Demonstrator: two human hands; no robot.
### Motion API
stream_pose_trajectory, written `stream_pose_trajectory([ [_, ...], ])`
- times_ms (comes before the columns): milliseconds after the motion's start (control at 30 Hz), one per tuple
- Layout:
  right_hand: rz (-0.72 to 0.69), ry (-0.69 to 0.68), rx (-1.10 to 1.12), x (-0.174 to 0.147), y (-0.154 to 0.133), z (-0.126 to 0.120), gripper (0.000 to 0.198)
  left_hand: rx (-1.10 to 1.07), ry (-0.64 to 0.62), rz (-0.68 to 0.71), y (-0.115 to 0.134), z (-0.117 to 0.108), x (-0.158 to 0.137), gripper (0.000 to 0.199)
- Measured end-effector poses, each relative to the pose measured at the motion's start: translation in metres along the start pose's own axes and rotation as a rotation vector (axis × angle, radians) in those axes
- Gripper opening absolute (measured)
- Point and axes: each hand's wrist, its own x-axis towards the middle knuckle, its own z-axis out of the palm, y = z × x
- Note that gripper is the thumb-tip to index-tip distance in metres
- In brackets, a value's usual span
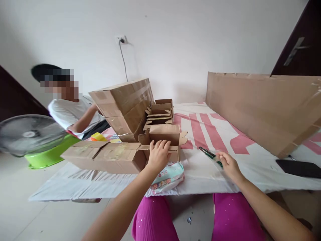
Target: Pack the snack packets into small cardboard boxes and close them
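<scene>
My left hand (159, 156) has its fingers bent over the near wall of a small open cardboard box (164, 137), whose flaps stand up. Just below that hand lies a soft pack (169, 175) in pale blue and white plastic. To the right, my right hand (229, 165) grips a slim dark-green tool (210, 154) with a dark tip, pointing left toward the box. I cannot tell what kind of tool it is. Several more small open boxes (159, 115) stand behind the first one. A long closed carton (110, 155) lies to the left of my left hand.
A large tilted carton (125, 110) stands at the back left, beside a seated person (72, 110). A big cardboard sheet (260, 110) stands on the right of the cloth-covered table (198, 177), near a black flat object (298, 168). A fan (28, 134) and green basin (47, 155) are far left.
</scene>
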Motion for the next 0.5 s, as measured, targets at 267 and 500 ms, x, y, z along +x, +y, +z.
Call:
stream_pose_trajectory([
  [267,-0.229,-0.335,-0.053,-0.07,0.003,0.009,0.025,-0.071,0.279,0.05,0.04,0.024,-0.069,0.025],
  [500,-0.225,-0.234,-0.291,-0.078,0.019,0.02,0.018,0.004,0.022,-0.128,0.02,0.035,-0.107,0.057],
])
